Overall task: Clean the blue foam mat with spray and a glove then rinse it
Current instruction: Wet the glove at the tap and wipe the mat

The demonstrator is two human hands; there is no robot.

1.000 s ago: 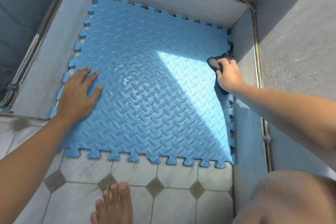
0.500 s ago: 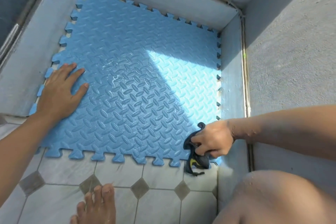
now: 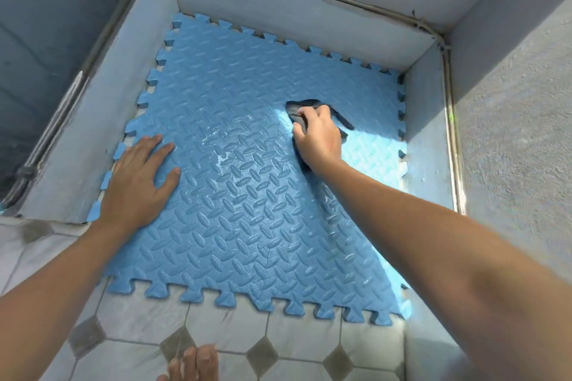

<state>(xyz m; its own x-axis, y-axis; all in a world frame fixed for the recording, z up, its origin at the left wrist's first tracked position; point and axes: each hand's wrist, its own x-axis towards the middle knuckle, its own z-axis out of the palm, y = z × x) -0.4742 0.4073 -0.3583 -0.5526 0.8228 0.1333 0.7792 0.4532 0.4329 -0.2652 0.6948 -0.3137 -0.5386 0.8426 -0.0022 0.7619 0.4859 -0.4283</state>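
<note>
The left hand (image 3: 140,178) lies flat, palm down, fingers spread and holding nothing, pressed on the left edge of the blue foam mat (image 3: 247,210); its forearm runs back to the near left corner of the view, nearly straight. The mat is a square of soft foam embossed with a raised diamond-plate pattern, its border cut in interlocking puzzle teeth; it lies on the floor inside a low pale concrete surround (image 3: 77,145), its near edge resting on white floor tiles (image 3: 223,337) with small grey diamond insets; a wet, glossy patch shines near its centre, and a wedge of sunlight falls across its right side. Bare toes (image 3: 192,363) show at the near edge; further right, the right hand (image 3: 318,138) reaches out on a long straight arm, fingers curled tight around a dark crumpled glove (image 3: 305,107), pressing it against the far right part of the mat.
</note>
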